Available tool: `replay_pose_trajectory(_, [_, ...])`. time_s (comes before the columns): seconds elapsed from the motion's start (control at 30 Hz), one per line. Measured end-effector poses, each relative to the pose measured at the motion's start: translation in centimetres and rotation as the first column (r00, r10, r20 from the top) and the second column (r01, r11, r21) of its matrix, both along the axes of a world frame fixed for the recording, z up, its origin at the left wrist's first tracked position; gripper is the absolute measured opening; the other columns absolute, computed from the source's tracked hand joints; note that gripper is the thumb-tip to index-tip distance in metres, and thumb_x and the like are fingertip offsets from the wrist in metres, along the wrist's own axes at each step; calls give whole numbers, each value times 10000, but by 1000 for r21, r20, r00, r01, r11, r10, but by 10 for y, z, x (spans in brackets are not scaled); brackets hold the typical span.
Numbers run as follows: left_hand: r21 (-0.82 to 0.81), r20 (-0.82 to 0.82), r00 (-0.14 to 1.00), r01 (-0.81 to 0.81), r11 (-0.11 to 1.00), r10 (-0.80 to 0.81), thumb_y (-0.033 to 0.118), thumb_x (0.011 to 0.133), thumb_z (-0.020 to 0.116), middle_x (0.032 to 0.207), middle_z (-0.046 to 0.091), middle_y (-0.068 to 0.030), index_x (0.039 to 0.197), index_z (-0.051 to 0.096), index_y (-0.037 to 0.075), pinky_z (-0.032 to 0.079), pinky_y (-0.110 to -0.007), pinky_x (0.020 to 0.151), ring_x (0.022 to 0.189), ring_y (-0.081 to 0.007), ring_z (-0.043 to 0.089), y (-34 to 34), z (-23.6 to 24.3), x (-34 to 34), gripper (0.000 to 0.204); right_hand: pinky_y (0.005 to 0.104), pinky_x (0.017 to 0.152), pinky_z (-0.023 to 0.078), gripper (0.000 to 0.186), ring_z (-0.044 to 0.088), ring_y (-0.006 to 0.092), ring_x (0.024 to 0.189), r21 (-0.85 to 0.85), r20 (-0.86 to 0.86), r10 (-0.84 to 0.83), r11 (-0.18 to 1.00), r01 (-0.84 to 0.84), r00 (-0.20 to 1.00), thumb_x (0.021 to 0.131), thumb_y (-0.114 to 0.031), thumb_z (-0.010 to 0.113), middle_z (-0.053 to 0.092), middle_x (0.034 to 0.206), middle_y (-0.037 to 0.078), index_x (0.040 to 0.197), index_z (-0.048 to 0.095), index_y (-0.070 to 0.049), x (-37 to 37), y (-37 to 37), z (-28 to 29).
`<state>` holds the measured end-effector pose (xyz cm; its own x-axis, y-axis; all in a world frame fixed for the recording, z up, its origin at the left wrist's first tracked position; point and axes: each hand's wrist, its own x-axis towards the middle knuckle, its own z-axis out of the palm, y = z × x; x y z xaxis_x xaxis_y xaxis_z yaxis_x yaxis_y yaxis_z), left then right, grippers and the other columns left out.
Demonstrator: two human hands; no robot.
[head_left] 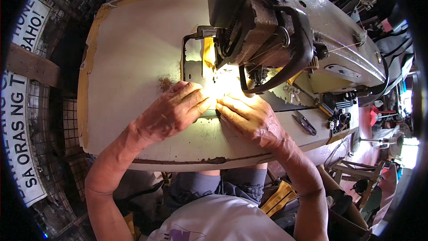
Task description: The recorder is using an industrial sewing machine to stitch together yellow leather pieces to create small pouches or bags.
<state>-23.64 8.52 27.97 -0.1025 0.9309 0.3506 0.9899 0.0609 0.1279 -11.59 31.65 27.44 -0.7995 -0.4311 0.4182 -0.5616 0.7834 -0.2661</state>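
Cream-topped worktable (pixel 133 58) with worn brown edges carries a heavy, scuffed brown metal sewing machine (pixel 334 22). Under bright light, a person's left hand (pixel 178 106) and right hand (pixel 252 118) nearly meet, fingers bent and bunched together; glare hides whether they pinch anything. Just beyond them lies a flat yellow fabric strip (pixel 208 53); dark-handled metal snips (pixel 305 123) rest at right.

The strip (pixel 208 53) is yellow, the tabletop (pixel 133 58) cream, the sewing machine (pixel 327 22) brown.

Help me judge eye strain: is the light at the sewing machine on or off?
On: a bright glow falls on the left hand and right hand at the sewing machine. The bulb itself is hidden.
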Motion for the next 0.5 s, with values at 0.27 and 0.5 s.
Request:
replay_pose_trajectory(0.27, [-4,5,1000,10,1000,-10,126,831,626,1146,636,-110,1172,687,-11,474,-403,999,1099,-270,591,1,3,0,372,385,815,510,503,623,250,994,66,51,39,997,-42,998,749,-203,621,627,1104,88,1220,669,-34,9,6,-2])
replay_pose_trajectory(0.5, [3,23,999,39,999,-39,135,826,639,1138,634,-107,1191,687,4,481,-413,972,1090,-289,589,-1,0,-2,391,378,780,510,499,621,239,985,74,37,59,995,-62,998,726,-215,621,624,1097,80,1188,686,-36,7,5,0])
